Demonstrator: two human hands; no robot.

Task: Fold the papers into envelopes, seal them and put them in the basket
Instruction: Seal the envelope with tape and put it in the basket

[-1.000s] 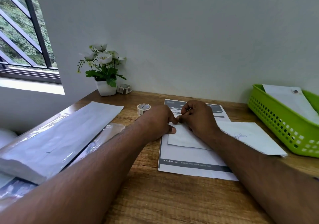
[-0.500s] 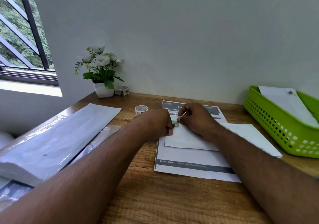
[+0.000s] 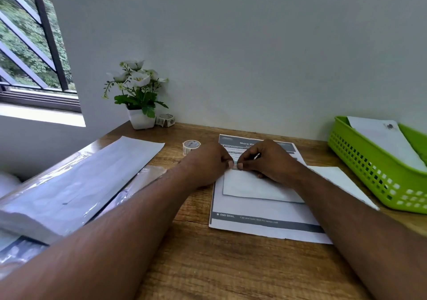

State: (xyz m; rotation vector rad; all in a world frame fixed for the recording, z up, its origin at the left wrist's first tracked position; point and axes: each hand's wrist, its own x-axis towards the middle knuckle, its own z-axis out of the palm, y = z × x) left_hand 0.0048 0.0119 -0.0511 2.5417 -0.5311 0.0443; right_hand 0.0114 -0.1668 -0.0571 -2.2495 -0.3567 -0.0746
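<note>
Both hands have drawn closer together since a second ago, thumbs now nearly meeting at the far edge of the folded white paper envelope (image 3: 254,187). The left hand (image 3: 208,163) is curled, thumb and forefinger pinched narrowly on something small at that edge; what it is cannot be told. The right hand (image 3: 265,161) is likewise pinched at the same spot, its other fingers bent down onto the envelope.

The envelope lies on a printed grey-and-white instruction sheet (image 3: 261,221), flat on the wooden table (image 3: 208,265). Just right of it, partly under the right forearm, lies another white folded paper (image 3: 342,182). Near the table's right edge stands a lime-green perforated plastic basket (image 3: 369,168) holding a white envelope (image 3: 381,140) that leans against its far wall.

A small roll of tape (image 3: 191,146) sits just beyond the left hand. At left lies a long plastic-wrapped pack of white paper (image 3: 76,184). A white pot of artificial flowers (image 3: 138,101) stands against the wall with a second tape roll (image 3: 166,119) beside it.
</note>
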